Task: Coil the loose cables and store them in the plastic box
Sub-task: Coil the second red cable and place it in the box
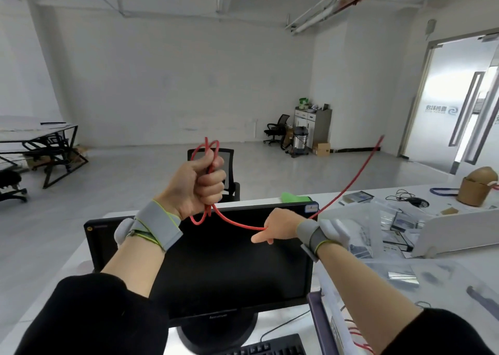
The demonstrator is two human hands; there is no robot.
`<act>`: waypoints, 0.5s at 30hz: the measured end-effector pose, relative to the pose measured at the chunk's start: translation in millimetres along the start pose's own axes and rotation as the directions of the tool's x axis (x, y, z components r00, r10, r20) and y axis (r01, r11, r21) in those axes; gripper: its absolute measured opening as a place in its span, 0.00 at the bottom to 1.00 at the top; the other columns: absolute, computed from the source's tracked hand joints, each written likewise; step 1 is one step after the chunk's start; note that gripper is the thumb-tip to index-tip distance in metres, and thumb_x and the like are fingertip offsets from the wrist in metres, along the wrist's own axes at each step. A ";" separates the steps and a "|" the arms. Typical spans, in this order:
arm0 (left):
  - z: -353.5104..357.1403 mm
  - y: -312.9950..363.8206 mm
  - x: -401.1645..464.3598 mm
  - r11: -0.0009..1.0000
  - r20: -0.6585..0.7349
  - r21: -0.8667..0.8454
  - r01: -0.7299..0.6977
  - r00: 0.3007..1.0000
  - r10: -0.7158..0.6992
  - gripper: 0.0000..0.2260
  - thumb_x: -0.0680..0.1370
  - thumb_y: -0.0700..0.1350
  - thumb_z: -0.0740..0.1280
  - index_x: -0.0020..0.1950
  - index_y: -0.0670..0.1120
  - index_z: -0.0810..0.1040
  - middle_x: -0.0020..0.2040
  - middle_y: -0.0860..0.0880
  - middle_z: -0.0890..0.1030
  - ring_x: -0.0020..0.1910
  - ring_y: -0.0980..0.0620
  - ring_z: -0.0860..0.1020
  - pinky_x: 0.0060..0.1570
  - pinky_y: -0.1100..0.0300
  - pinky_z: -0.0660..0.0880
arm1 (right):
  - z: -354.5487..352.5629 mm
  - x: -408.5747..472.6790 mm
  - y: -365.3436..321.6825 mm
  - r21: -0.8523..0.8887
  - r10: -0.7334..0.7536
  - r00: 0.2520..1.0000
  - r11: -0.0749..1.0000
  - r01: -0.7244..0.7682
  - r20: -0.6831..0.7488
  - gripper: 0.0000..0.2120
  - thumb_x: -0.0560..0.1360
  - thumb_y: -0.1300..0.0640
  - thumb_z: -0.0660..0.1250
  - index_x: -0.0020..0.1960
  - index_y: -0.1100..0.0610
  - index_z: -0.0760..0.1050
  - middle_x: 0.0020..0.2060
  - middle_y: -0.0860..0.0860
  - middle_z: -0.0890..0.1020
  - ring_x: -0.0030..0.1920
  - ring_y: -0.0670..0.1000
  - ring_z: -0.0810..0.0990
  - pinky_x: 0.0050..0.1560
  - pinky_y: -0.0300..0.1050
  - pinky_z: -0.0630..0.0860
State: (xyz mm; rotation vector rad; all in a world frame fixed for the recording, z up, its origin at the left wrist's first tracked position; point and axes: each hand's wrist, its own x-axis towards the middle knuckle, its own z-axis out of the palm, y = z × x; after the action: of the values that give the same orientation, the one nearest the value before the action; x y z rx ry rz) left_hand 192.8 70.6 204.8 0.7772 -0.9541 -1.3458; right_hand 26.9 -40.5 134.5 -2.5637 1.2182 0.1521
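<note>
Monitor (229,268) fills the desk front, both forearms raised over it. Plastic box (421,279) sits at right, clear, partly behind the right arm. Left hand (197,184) is up, fist clenched around several loops of the red cable (235,223). Right hand (278,227) is lower, pinching the cable run, little finger sticking out. Free cable end trails up and right, in the air.

Partly coiled red cable (232,221), loops upright, tail trailing right
</note>
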 end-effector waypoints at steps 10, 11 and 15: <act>5.1 -15.2 -0.5 0.713 -0.043 0.676 0.187 0.976 -0.216 0.18 0.83 0.51 0.53 0.35 0.47 0.64 0.23 0.53 0.61 0.19 0.58 0.56 0.19 0.68 0.52 | -15.0 2.4 70.8 -0.005 0.385 0.896 0.918 -0.396 -0.219 0.17 0.70 0.41 0.70 0.33 0.53 0.72 0.35 0.46 0.80 0.38 0.50 0.77 0.44 0.42 0.73; 7.8 -18.6 0.4 0.663 -0.058 0.724 0.193 0.974 -0.220 0.18 0.83 0.52 0.53 0.35 0.47 0.65 0.23 0.53 0.62 0.19 0.58 0.57 0.18 0.67 0.53 | -16.1 0.3 72.8 0.077 0.424 0.883 0.905 -0.417 -0.201 0.17 0.71 0.43 0.70 0.32 0.53 0.72 0.34 0.46 0.80 0.36 0.48 0.76 0.43 0.40 0.72; 19.4 -38.9 5.0 0.474 -0.105 0.849 0.231 0.955 -0.278 0.18 0.83 0.52 0.53 0.36 0.46 0.67 0.23 0.53 0.63 0.19 0.57 0.58 0.19 0.66 0.55 | -22.6 -2.5 58.1 0.742 0.394 0.919 0.607 -0.283 0.028 0.15 0.76 0.56 0.68 0.33 0.58 0.70 0.19 0.45 0.70 0.19 0.43 0.67 0.22 0.33 0.62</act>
State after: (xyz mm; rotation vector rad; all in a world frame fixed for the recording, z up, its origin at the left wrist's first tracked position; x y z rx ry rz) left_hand 158.3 63.3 178.9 1.7225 -1.6381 -1.0725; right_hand -20.2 -80.3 143.6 -1.6334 1.4308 -0.3856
